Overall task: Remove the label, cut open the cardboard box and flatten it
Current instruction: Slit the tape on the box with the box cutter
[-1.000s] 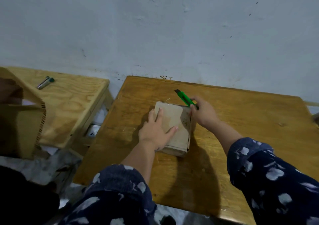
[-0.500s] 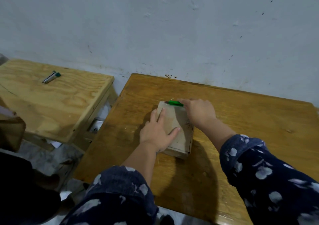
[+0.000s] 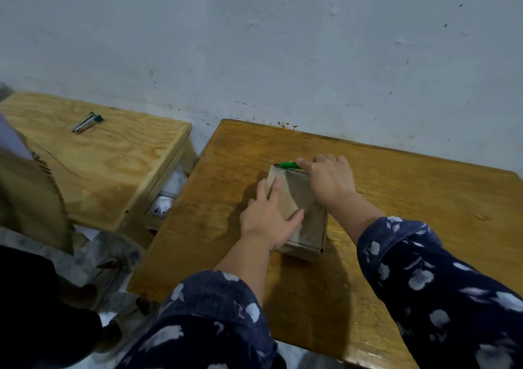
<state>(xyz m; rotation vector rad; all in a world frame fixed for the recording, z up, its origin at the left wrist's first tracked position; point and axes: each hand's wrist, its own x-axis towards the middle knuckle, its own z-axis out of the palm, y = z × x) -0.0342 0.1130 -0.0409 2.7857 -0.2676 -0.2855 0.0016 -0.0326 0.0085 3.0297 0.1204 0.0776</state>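
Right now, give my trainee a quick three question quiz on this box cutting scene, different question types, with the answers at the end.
1. True or false: the left hand lies flat on the cardboard box.
2. Which hand holds the green cutter? A left hand, B right hand.
3. Fill in: the cutter sits at the box's ____ edge, nearest the wall.

Key: 1 true; 2 B; 3 far.

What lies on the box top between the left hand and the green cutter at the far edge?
Head view: only bare box top between the left hand and the green cutter, which the right hand holds.
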